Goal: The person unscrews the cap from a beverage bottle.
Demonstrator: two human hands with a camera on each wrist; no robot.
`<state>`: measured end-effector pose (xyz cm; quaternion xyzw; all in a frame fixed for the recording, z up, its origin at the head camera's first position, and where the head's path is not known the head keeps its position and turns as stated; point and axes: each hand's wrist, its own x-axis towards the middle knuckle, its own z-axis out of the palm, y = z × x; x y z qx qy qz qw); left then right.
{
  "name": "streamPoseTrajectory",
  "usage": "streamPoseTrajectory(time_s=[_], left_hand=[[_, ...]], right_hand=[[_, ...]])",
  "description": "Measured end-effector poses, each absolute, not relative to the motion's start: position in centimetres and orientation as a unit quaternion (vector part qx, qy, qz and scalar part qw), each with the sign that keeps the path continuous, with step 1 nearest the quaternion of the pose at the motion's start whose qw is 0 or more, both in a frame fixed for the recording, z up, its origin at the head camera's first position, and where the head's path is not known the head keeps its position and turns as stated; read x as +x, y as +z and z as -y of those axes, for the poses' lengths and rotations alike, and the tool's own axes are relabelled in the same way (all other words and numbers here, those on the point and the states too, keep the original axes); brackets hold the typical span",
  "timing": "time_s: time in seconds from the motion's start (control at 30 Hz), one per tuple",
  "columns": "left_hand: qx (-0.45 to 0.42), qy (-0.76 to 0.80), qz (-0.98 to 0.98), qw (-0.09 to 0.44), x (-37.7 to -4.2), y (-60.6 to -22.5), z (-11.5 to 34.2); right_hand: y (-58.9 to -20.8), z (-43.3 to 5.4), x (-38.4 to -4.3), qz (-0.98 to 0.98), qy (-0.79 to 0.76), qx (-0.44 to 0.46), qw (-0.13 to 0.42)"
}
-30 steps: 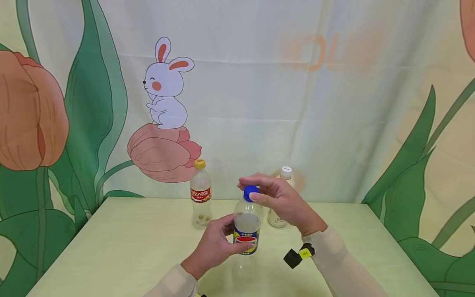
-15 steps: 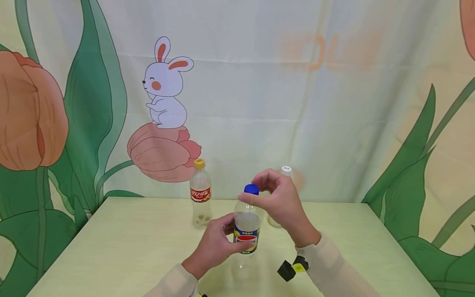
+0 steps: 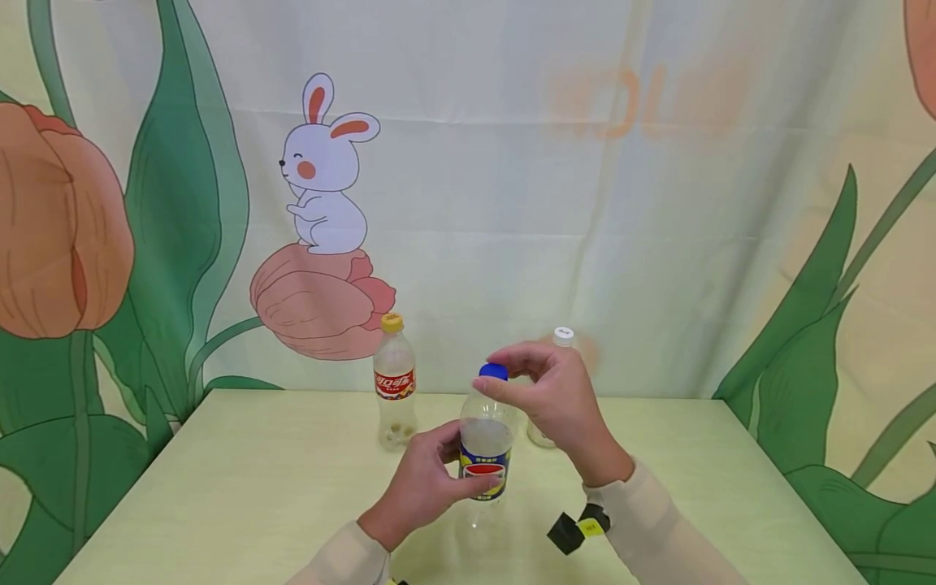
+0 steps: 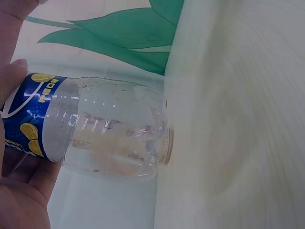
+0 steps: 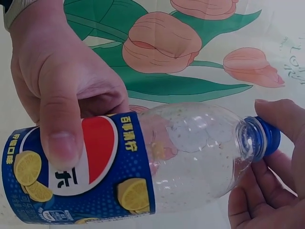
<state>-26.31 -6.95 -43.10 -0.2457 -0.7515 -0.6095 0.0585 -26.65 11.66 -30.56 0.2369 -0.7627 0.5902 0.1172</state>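
Observation:
A clear plastic soda bottle (image 3: pixel 486 435) with a blue lemon-pattern label (image 5: pixel 133 164) stands nearly upright in front of me. My left hand (image 3: pixel 424 481) grips it around the label, thumb across the front. At the top, my right hand (image 3: pixel 561 400) pinches the blue cap (image 3: pixel 494 372) between thumb and fingers. In the right wrist view the cap (image 5: pixel 270 137) sits on the neck, the thumb on one side and curled fingers on the other. The bottle's base (image 4: pixel 159 129) shows in the left wrist view, close to the tabletop.
Behind to the left stands a bottle with a yellow cap and red label (image 3: pixel 395 382). A white-capped bottle (image 3: pixel 563 335) stands behind my right hand, partly hidden by it. The pale table (image 3: pixel 241 479) ends at a printed curtain (image 3: pixel 468 203).
My right hand's fingers have drawn back around the cap's far side, then come forward onto it again with a turn of the wrist. The left hand and bottle stay almost still.

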Motion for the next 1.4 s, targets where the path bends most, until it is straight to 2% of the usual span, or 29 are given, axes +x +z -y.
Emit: streamPoseTrajectory(time_s=[0.33,0.63,0.77,0.9,1.17,1.4], left_hand=[[-0.244,-0.606,0.755,0.059,-26.3,-43.2,7.1],[-0.244,-0.608,0.753,0.059,-26.2,-43.3,7.2],[-0.244,-0.607,0.754,0.055,-26.2,-43.4,7.2],[-0.242,-0.607,0.755,0.058,-26.2,-43.4,7.1],[-0.239,-0.61,0.752,0.068,-26.2,-43.2,7.1],[-0.24,-0.61,0.752,0.067,-26.3,-43.2,7.0]], right_hand=[[-30.5,-12.1,-26.9,0.751,0.587,0.292,0.082],[-30.4,-12.7,-27.5,0.738,0.584,0.339,-0.003],[-30.4,-12.8,-27.6,0.734,0.584,0.347,-0.023],[-30.5,-12.6,-27.5,0.732,0.599,0.325,-0.01],[-30.8,-11.7,-26.6,0.764,0.604,0.214,0.079],[-30.9,-11.2,-26.4,0.77,0.603,0.186,0.099]])
